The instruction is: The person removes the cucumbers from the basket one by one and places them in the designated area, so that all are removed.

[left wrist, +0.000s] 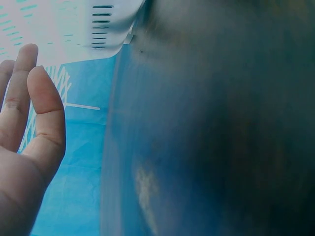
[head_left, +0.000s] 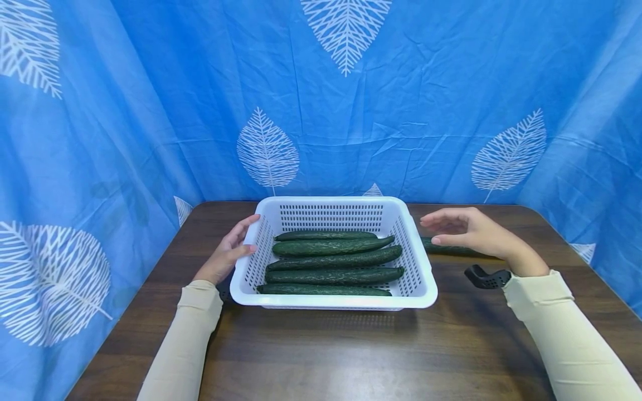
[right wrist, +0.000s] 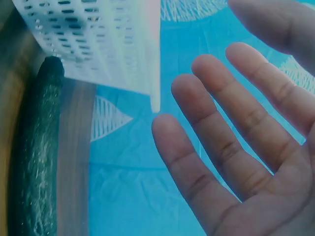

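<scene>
A white plastic basket (head_left: 346, 301) sits in the middle of the table, with several dark green cucumbers (head_left: 335, 277) lying side by side in it. At its left rim is my left hand (head_left: 230, 252), fingertips and thumb touching the edge, fingers fairly straight. My right hand (head_left: 473, 231) hovers right of the basket, apart from it. Its fingers are spread and relaxed in the right wrist view, holding nothing. Below that hand another cucumber (right wrist: 37, 152) lies on the table outside the basket, its end close to the basket's right wall; the hand partly hides it in the head view.
The brown wooden table (head_left: 321, 356) has rounded far corners. A blue curtain (head_left: 401, 100) with white leaf prints hangs behind and on both sides. A black wrist device (head_left: 486, 277) juts out under the right wrist.
</scene>
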